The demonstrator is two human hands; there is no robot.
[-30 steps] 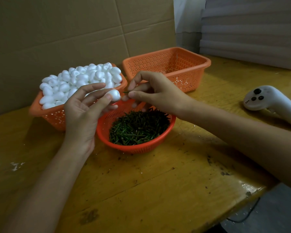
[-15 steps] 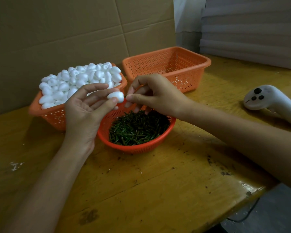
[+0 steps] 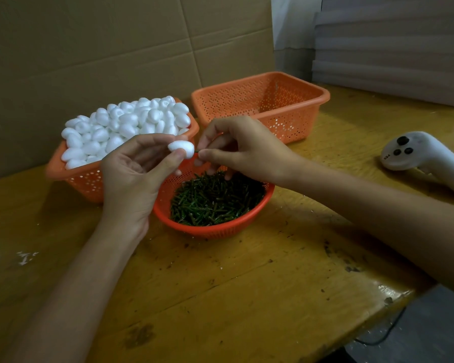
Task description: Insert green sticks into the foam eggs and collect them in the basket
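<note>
The right hand [image 3: 244,150]'s pinched green stick [image 3: 197,151] has reached the left hand [image 3: 134,179]'s held foam egg [image 3: 181,148]; a crooked push could bend it.

Foam eggs [image 3: 126,127]: white, matt, finely grained. Green sticks [image 3: 215,200]: dark, faint sheen. Rectangular basket [image 3: 294,121] and round basket [image 3: 210,230]: orange perforated plastic, slight gloss. Table [image 3: 247,284]: yellow varnished wood, scuffed, glossy at lower right. Cardboard [image 3: 89,48]: brown, matt. Controller [image 3: 425,153]: smooth white plastic.
</note>
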